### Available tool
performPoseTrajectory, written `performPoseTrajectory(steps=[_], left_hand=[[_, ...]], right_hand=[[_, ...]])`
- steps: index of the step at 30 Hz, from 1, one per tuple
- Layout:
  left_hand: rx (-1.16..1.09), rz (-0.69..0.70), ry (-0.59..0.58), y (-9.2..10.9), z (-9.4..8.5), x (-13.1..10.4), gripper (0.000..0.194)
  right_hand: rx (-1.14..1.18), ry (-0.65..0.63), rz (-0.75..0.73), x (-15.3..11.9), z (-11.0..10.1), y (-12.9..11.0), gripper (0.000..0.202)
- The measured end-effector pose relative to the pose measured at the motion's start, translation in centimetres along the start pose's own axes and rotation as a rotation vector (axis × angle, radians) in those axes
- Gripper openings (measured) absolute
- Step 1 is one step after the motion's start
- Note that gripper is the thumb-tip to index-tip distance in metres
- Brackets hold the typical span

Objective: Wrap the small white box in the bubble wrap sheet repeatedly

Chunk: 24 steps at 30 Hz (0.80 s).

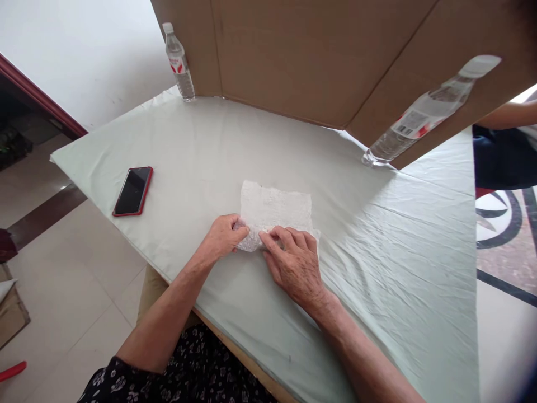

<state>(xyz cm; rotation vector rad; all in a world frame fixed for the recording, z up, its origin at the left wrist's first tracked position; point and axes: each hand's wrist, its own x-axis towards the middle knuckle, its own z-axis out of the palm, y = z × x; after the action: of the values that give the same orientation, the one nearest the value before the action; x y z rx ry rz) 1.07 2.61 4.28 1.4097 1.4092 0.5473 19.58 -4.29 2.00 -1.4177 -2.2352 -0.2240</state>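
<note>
A whitish, translucent sheet that looks like bubble wrap [277, 206] lies on the cloth-covered table, its far part flat. Its near edge is rolled or folded into a shiny, bumpy bundle; whether anything is inside cannot be made out. My left hand [224, 236] is closed on the left end of this bundle, thumb on top. On the right part of the bundle rests my right hand [293, 260], fingers bent and pressing the wrap, with the fingertips partly hidden.
A phone in a red case [133, 191] lies to the left on the pale green tablecloth [188, 151]. Water bottles stand at the back left [179, 64] and back right [432, 115] against a tall cardboard panel [285, 56]. Another person's arm [509, 115] shows at the far right.
</note>
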Motion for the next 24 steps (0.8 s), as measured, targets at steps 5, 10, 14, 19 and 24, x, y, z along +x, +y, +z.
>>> performPoseTrajectory(steps=[5, 10, 14, 19, 24], left_hand=[[0.238, 0.102, 0.212, 0.6, 0.9, 0.4, 0.024], [-0.154, 0.031, 0.051, 0.9, 1.8, 0.7, 0.023], [-0.399, -0.055, -0.072, 1.4, 2.3, 1.0, 0.022], [-0.435, -0.069, -0.188, 1.8, 1.4, 0.9, 0.017], [-0.398, -0.045, -0.255, 1.8, 0.8, 0.7, 0.024]], right_hand=[[-0.006, 0.005, -0.001, 0.1, 0.0, 0.0, 0.030], [-0.014, -0.008, -0.002, 0.2, -0.2, -0.1, 0.028], [-0.010, -0.032, 0.007, 0.2, -0.4, -0.2, 0.030], [0.053, -0.080, 0.002, 0.1, -1.0, -0.2, 0.040], [0.145, -0.006, 0.002, 0.2, -1.6, 0.1, 0.026]])
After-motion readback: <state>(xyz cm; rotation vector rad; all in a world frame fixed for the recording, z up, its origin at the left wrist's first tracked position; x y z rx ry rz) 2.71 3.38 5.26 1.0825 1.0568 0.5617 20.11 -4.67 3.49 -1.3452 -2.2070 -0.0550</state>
